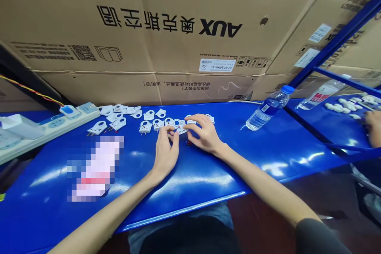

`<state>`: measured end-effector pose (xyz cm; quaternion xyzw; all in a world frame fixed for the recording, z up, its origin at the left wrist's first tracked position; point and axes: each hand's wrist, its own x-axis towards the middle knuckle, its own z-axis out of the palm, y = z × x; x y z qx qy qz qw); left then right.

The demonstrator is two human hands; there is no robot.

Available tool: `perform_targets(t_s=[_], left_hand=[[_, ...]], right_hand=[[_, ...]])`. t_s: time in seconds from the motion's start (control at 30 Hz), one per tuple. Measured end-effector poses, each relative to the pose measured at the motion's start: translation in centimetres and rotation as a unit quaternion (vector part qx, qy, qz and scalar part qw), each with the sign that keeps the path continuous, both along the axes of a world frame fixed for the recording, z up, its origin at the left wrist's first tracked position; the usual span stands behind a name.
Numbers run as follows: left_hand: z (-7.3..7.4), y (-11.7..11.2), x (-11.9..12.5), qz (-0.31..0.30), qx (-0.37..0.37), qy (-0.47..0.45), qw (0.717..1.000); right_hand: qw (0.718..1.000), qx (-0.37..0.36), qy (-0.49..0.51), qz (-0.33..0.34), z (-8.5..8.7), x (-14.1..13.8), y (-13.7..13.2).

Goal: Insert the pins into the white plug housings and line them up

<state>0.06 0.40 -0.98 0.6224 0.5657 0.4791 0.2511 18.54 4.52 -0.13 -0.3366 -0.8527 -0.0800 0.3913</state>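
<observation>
Both hands meet over the blue table around a small white plug piece with a ring handle [181, 128]. My right hand [205, 135] grips its right edge between thumb and fingertips. On the other side my left hand [166, 149] is closed with thumb and fingers at the piece's left edge. My fingers partly cover it. Just below, a small dark red bit [188, 143] shows on the table. Several similar white ring-handled plugs [145, 127] lie directly behind my hands, some with metal prongs showing. A further pile of them [117, 117] sits to the left.
A white power strip [53, 127] with a plugged-in lead runs along the left. A blurred pinkish item [98, 168] lies on the blue table [208, 178]. A water bottle [268, 109] leans at right near a blue metal frame [333, 83]. Another person's hand [373, 127] is beyond it. Cardboard [166, 51] walls the back.
</observation>
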Motion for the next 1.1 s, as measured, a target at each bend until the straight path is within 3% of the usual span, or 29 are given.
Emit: perform_targets(t_s=[0.4,0.9,1.1], left_hand=[[0.42,-0.2,-0.03,-0.017,0.015,0.002,1.0],[0.65,-0.06,-0.17,-0.004,0.013,-0.019,1.0],[0.52,0.11,-0.25,-0.009,0.014,-0.024,1.0]], right_hand=[[0.999,-0.046,-0.026,0.012,0.13,0.26,0.14],[0.999,0.026,-0.011,0.036,-0.25,0.24,0.16],[0.999,0.014,-0.021,0.037,-0.32,0.26,0.12]])
